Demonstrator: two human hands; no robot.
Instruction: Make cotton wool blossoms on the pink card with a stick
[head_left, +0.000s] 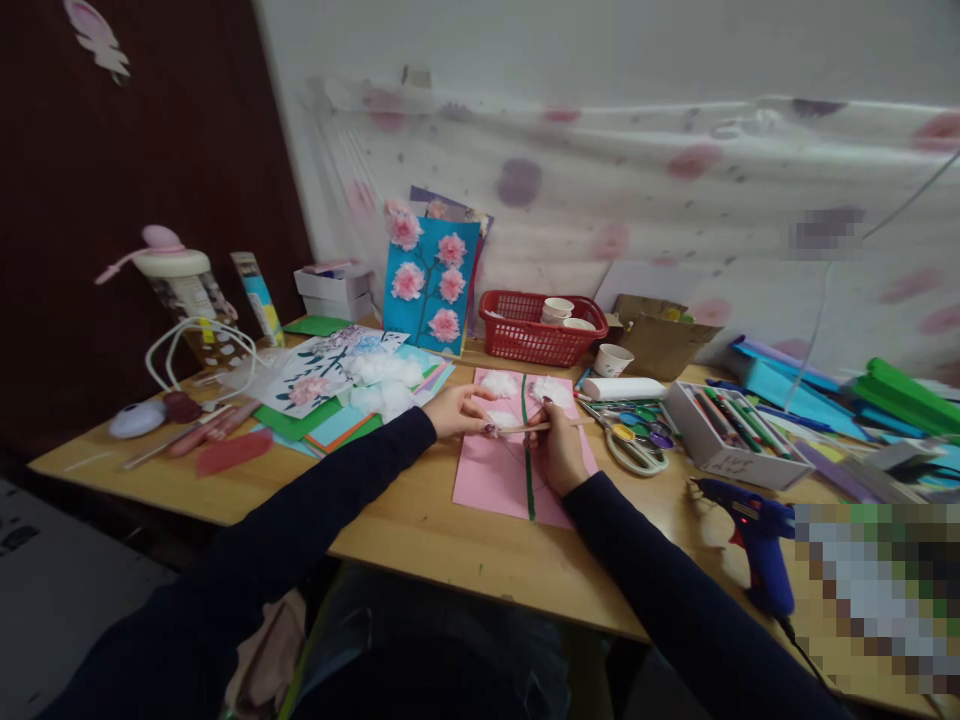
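A pink sheet of card [484, 480] lies on the table in front of me, with a dark green strip [529, 475] running down it and white cotton tufts [551, 390] on its upper part. Above the card, my right hand [561, 447] is closed around a thin, light brown stick [514, 431], held nearly level. My left hand [454, 410] reaches in from the left, its curled fingertips pinching at the stick's left end beside a cotton tuft. Whether the stick is a brush is too small to tell.
Loose cotton [386, 385] sits on coloured papers at left. Behind stand a blue flower card [430, 265] and a red basket [544, 340]. Rightward are scissors [637, 455], a box of pencils [739, 430] and a blue glue gun [757, 545] with its cord.
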